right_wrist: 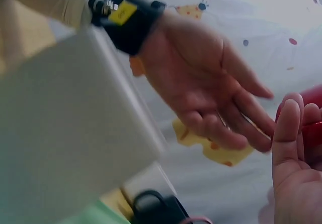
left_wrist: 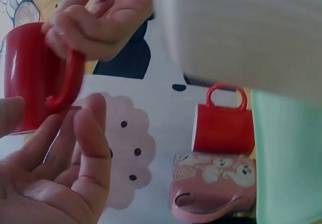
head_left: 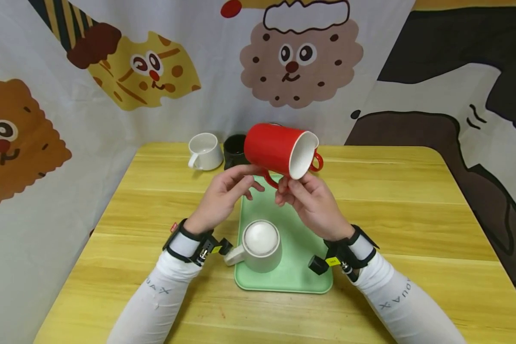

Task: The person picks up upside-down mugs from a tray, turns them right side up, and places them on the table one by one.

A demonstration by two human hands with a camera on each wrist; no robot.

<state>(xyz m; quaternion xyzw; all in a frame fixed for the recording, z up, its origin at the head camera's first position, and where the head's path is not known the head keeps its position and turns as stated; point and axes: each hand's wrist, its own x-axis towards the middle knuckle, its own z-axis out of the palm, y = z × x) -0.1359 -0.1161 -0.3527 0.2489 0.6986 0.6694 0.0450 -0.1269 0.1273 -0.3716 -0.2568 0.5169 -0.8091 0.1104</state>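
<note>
A red mug [head_left: 268,148] with a white inside is held up on its side above the far end of the green tray [head_left: 301,274]. Its mouth faces right and its handle hangs below. My right hand [head_left: 316,205] pinches it near the rim and handle. At the base end, my left hand [head_left: 219,196] has loosely extended fingers at the mug's underside; in the left wrist view they lie close under the handle, and contact is hard to judge. An upside-down white mug [head_left: 261,260] stands on the tray's near left part, its handle jutting past the edge.
Behind the tray, a white cup [head_left: 205,153] and a black mug [head_left: 234,149] stand on the wooden table [head_left: 391,200]. Another red mug [left_wrist: 224,128] and a pink patterned mug [left_wrist: 214,183] show in the left wrist view. A printed cloth [head_left: 223,71] hangs behind.
</note>
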